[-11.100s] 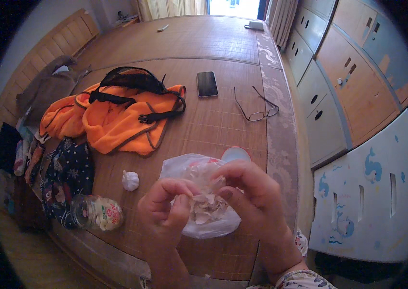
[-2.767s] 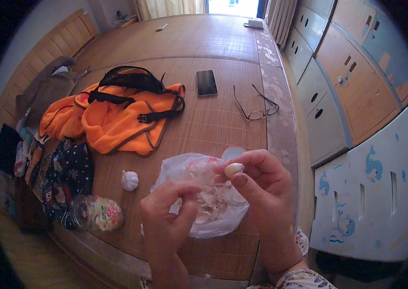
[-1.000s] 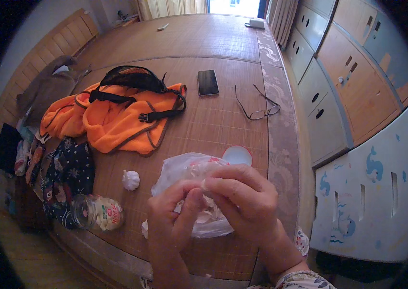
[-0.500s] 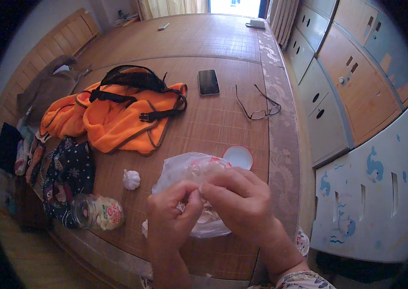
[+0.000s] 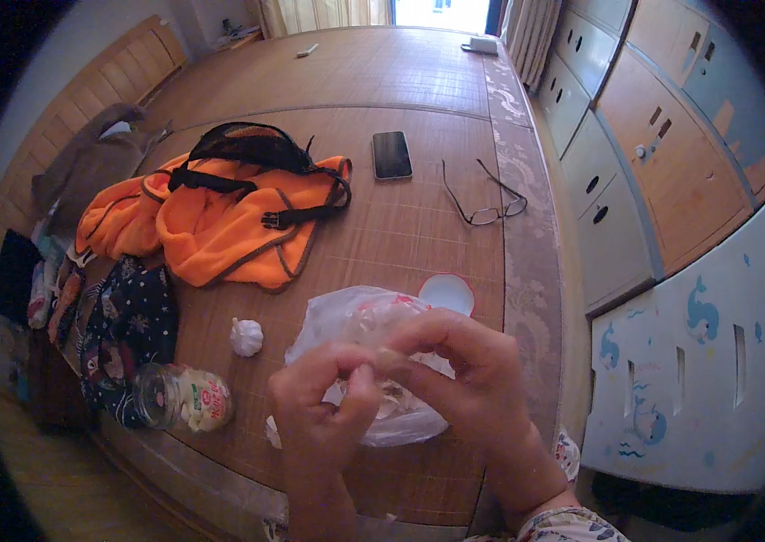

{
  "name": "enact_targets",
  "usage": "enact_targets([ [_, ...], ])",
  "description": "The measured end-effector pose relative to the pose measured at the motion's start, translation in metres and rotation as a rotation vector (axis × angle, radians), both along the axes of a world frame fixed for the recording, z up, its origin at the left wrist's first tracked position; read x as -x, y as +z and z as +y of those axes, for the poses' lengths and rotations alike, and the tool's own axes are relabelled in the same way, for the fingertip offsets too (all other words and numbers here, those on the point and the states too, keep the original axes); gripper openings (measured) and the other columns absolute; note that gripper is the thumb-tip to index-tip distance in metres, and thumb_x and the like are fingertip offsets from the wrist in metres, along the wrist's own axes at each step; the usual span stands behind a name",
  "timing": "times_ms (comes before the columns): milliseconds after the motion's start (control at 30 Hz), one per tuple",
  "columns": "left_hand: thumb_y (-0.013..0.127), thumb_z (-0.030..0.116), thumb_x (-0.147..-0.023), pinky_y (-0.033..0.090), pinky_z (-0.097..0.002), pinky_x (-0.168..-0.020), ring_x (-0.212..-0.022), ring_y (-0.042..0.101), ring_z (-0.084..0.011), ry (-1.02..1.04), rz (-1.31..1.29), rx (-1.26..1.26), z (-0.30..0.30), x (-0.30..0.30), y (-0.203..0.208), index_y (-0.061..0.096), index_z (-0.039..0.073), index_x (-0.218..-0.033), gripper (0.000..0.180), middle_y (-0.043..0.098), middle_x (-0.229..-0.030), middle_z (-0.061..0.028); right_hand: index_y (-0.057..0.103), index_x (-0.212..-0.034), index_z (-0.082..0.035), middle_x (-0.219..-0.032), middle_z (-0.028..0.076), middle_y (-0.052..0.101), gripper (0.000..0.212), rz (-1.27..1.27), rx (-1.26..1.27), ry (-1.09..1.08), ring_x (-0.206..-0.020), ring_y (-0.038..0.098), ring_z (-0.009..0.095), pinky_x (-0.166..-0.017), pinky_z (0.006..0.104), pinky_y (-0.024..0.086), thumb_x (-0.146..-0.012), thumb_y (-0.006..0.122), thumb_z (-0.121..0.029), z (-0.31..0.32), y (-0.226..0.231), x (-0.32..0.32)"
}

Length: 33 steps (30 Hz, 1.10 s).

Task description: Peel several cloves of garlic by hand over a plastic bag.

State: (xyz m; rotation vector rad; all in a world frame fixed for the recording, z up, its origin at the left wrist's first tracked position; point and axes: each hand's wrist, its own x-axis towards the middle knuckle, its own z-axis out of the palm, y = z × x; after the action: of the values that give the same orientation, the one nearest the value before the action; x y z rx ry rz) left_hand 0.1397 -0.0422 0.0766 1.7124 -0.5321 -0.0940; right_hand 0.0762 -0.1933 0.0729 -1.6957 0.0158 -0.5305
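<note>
Above a crumpled, translucent white plastic bag [image 5: 317, 325], the bare left hand [image 5: 321, 395] and bare right hand [image 5: 471, 375] meet. Thumb and forefinger are together on each, the tips of one pair against or just beside the other; what lies between them is too hidden to tell. Under the fingers, dry, papery pale garlic skins [image 5: 390, 404] lie on the bag, partly covered by the hands. Just beyond the bag is a round white lid with a red rim [image 5: 447, 295]. To the left, near the bag, sits a whole white garlic bulb [image 5: 246, 337]; farther left and nearer the person, a clear jar with red print [image 5: 186, 398] contains peeled, ivory-coloured cloves. It touches or overlaps a dark blue cloth with pale snowflakes [image 5: 140, 312]. All rest on a bed with a brown woven mat [image 5: 382, 244]. Farther out lie an orange fleece garment with black straps [image 5: 211, 242], a black-screened phone [image 5: 391, 155] and thin-framed eyeglasses [image 5: 484, 216]. Along the right stand cabinets, the nearest pale with blue sea-creature pictures [image 5: 699, 361].
</note>
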Motion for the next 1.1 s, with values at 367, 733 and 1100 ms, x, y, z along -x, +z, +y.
enact_targets([
  [367, 0.047, -0.006, -0.079, 0.047, -0.0243, -0.059, -0.062, 0.057, -0.0108, -0.042, -0.116, 0.094, 0.0, 0.007, -0.007, 0.063, -0.002, -0.081, 0.016, 0.063, -0.071, -0.0072, 0.058, -0.116, 0.003, -0.104, 0.009, 0.066, 0.026, 0.04, -0.67, 0.19, -0.095, 0.066, 0.015, -0.084, 0.0289, 0.054, -0.093, 0.067, -0.005, 0.003, 0.005, 0.003],
  [733, 0.048, -0.005, -0.078, 0.047, -0.0242, -0.058, -0.062, 0.058, -0.0111, -0.066, -0.121, 0.098, 0.0, 0.008, -0.004, 0.063, -0.002, -0.079, 0.015, 0.062, -0.071, -0.0066, 0.059, -0.116, 0.0, -0.105, 0.012, 0.067, 0.023, 0.059, -1.052, 0.305, -0.096, 0.067, 0.021, -0.086, 0.0365, 0.055, -0.097, 0.062, -0.013, -0.005, -0.003, 0.0],
  [1100, 0.053, -0.005, -0.077, 0.049, -0.0262, -0.06, -0.063, 0.062, -0.0128, -0.041, -0.076, 0.038, 0.004, 0.005, 0.001, 0.065, -0.001, -0.078, 0.013, 0.064, -0.071, -0.007, 0.06, -0.113, -0.001, -0.106, 0.012, 0.068, 0.022, 0.048, -1.202, 0.312, -0.097, 0.067, 0.023, -0.088, 0.0383, 0.055, -0.097, 0.063, -0.015, -0.007, -0.008, -0.002],
])
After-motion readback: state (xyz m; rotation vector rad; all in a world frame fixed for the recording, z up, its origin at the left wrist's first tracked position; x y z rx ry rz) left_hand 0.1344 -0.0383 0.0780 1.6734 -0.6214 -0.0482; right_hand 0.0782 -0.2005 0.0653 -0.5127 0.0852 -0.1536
